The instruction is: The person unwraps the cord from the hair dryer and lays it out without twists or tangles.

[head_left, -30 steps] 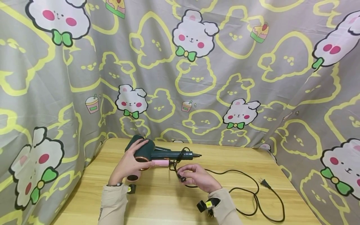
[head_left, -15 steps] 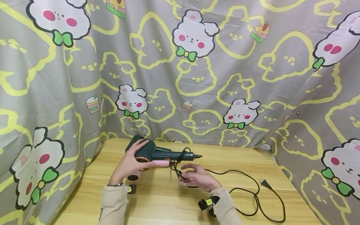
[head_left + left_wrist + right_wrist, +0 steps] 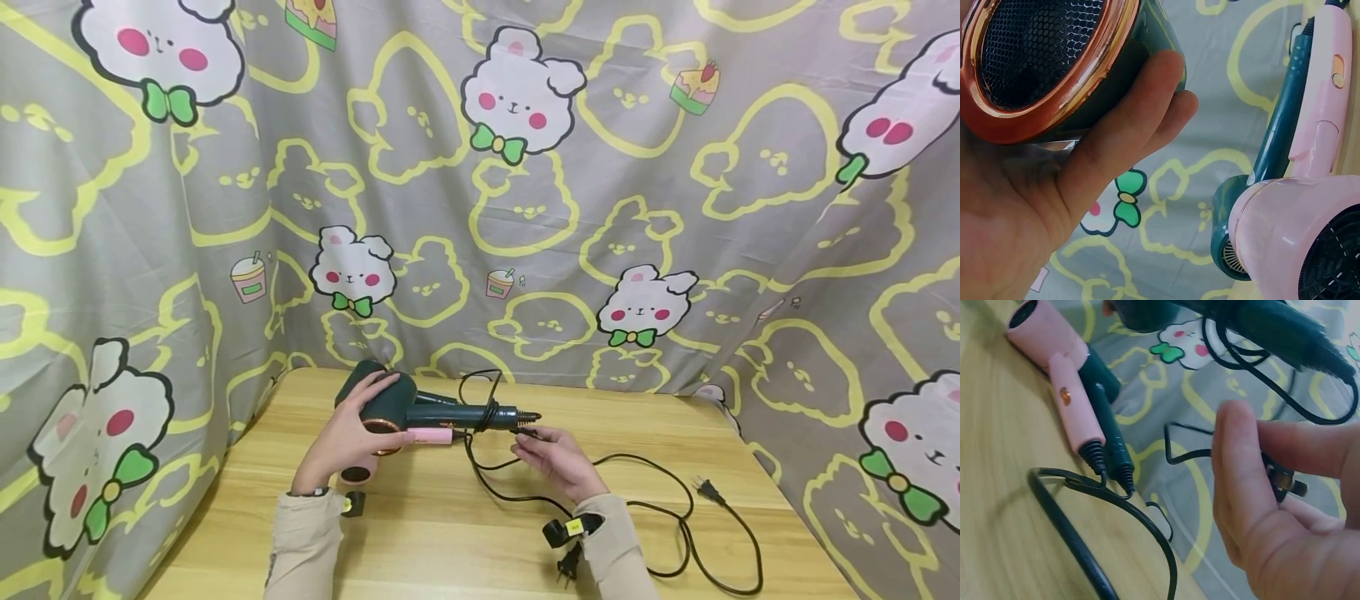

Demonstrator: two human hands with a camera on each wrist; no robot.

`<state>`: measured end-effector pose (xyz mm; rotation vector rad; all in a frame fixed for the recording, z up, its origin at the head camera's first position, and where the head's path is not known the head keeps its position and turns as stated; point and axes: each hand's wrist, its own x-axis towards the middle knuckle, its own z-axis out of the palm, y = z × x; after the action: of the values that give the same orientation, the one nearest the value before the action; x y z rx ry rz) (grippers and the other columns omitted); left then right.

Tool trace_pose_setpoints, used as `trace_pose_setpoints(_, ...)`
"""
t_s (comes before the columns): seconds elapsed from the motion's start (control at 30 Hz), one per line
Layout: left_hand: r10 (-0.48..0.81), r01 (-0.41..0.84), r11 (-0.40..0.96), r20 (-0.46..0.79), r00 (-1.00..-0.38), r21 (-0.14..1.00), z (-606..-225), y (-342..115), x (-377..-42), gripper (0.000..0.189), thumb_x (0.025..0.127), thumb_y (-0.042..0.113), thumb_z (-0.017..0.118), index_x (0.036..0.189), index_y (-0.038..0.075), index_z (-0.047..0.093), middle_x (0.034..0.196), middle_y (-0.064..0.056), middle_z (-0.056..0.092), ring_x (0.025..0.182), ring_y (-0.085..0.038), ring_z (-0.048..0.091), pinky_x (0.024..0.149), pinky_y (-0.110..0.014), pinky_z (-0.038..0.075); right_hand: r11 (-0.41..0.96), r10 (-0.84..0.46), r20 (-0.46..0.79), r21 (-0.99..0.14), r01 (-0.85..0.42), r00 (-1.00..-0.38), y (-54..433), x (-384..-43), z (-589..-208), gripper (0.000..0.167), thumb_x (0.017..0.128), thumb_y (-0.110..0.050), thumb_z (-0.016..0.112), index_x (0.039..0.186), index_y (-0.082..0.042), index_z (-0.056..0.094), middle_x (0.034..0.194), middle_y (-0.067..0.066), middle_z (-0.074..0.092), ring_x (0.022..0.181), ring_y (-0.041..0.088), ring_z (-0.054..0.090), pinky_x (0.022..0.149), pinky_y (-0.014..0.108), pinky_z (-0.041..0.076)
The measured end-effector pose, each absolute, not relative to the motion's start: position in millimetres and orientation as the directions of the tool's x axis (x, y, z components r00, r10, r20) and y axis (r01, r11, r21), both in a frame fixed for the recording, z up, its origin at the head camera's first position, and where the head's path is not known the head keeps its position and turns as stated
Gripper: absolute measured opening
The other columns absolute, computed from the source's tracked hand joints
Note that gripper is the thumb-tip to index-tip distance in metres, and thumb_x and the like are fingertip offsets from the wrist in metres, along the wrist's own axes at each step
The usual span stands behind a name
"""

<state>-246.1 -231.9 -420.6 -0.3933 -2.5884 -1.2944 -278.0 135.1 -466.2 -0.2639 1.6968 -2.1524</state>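
My left hand (image 3: 339,442) grips the barrel of a dark green hair dryer (image 3: 446,415), holding it above the table with its handle pointing right. In the left wrist view its copper-rimmed mesh end (image 3: 1041,50) shows beside my palm. A black cord (image 3: 491,413) is wound round the handle, and a loop of it stands up behind. Just below the handle's tip, my right hand (image 3: 562,462) pinches the cord's plug (image 3: 1282,480), its prongs showing between the fingers in the right wrist view. Part of the plug is hidden by them.
Beneath the held dryer, a pink hair dryer (image 3: 1072,394) and a second dark green dryer (image 3: 1105,394) lie together on the wooden table (image 3: 420,542). Their black cords run right; one plug (image 3: 707,489) lies at the right, another (image 3: 568,564) near my right wrist. A patterned curtain (image 3: 420,208) surrounds the table.
My right hand has moved right and farther from me with the plug, toward the handle's tip. The cord loop behind the handle has grown larger. My left hand stays put.
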Motion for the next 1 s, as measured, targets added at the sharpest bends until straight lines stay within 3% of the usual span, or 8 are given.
trace_pose_setpoints(0.17, 0.138, 0.332, 0.571, 0.311, -0.94, 0.751, -420, -231, -246, 0.091, 0.076, 0.04, 0.092, 0.155, 0.034, 0.047, 0.171, -0.008, 0.027, 0.147, -0.05, 0.038, 0.1, -0.059, 0.05, -0.284, -0.322, -0.075, -0.943, 0.172, -0.944, 141, -280, -464, 0.055, 0.105, 0.003, 0.049, 0.152, 0.02, 0.025, 0.123, 0.011, 0.063, 0.106, 0.008, 0.072, 0.102, 0.02, 0.052)
trace_pose_setpoints(0.33, 0.145, 0.338, 0.575, 0.314, -0.938, 0.745, -421, -231, -247, 0.091, 0.076, 0.04, 0.091, 0.155, 0.033, 0.047, 0.171, -0.009, 0.027, 0.146, -0.05, 0.039, 0.099, -0.059, 0.051, -0.376, -0.209, -0.032, -0.92, 0.111, -0.977, 145, -282, -460, 0.056, 0.104, 0.008, 0.048, 0.156, 0.014, 0.029, 0.132, 0.015, 0.06, 0.102, 0.009, 0.074, 0.098, 0.019, 0.054)
trace_pose_setpoints(0.5, 0.148, 0.334, 0.581, 0.307, -0.94, 0.742, -421, -230, -247, 0.091, 0.075, 0.046, 0.091, 0.155, 0.033, 0.048, 0.17, -0.011, 0.027, 0.145, -0.051, 0.039, 0.1, -0.06, 0.051, -0.473, -0.144, -0.001, -0.879, 0.07, -0.99, 148, -283, -455, 0.056, 0.103, 0.009, 0.048, 0.157, 0.009, 0.032, 0.116, 0.003, 0.073, 0.105, 0.009, 0.073, 0.092, 0.017, 0.056)
trace_pose_setpoints(0.63, 0.149, 0.328, 0.584, 0.3, -0.942, 0.742, -421, -230, -247, 0.093, 0.075, 0.048, 0.091, 0.155, 0.034, 0.047, 0.171, -0.01, 0.026, 0.147, -0.05, 0.038, 0.101, -0.061, 0.05, -0.526, -0.135, 0.016, -0.848, 0.059, -0.991, 149, -282, -451, 0.045, 0.103, 0.008, 0.051, 0.147, -0.001, 0.052, 0.113, 0.002, 0.076, 0.111, 0.011, 0.071, 0.093, 0.017, 0.056)
trace_pose_setpoints(0.77, 0.148, 0.329, 0.58, 0.301, -0.942, 0.745, -421, -230, -246, 0.094, 0.074, 0.047, 0.091, 0.156, 0.034, 0.046, 0.171, -0.008, 0.026, 0.147, -0.049, 0.037, 0.101, -0.061, 0.05, -0.512, -0.138, 0.049, -0.858, 0.029, -0.989, 151, -280, -448, 0.034, 0.103, 0.004, 0.054, 0.133, -0.01, 0.062, 0.117, 0.002, 0.075, 0.1, 0.006, 0.071, 0.086, 0.015, 0.056)
trace_pose_setpoints(0.87, 0.152, 0.337, 0.58, 0.308, -0.939, 0.742, -422, -230, -247, 0.094, 0.074, 0.047, 0.091, 0.156, 0.033, 0.047, 0.171, -0.009, 0.027, 0.146, -0.049, 0.038, 0.1, -0.059, 0.05, -0.498, -0.133, 0.064, -0.867, 0.011, -0.989, 151, -278, -444, 0.033, 0.104, 0.0, 0.055, 0.133, -0.013, 0.062, 0.118, 0.0, 0.074, 0.089, 0.003, 0.067, 0.079, 0.014, 0.056)
trace_pose_setpoints(1.0, 0.161, 0.346, 0.577, 0.312, -0.936, 0.74, -422, -229, -248, 0.094, 0.074, 0.047, 0.091, 0.155, 0.031, 0.047, 0.17, -0.01, 0.027, 0.146, -0.049, 0.039, 0.098, -0.057, 0.051, -0.506, -0.136, 0.077, -0.862, 0.002, -0.988, 151, -275, -439, 0.036, 0.104, -0.002, 0.056, 0.139, -0.01, 0.059, 0.118, 0.0, 0.074, 0.088, 0.003, 0.065, 0.078, 0.014, 0.055)
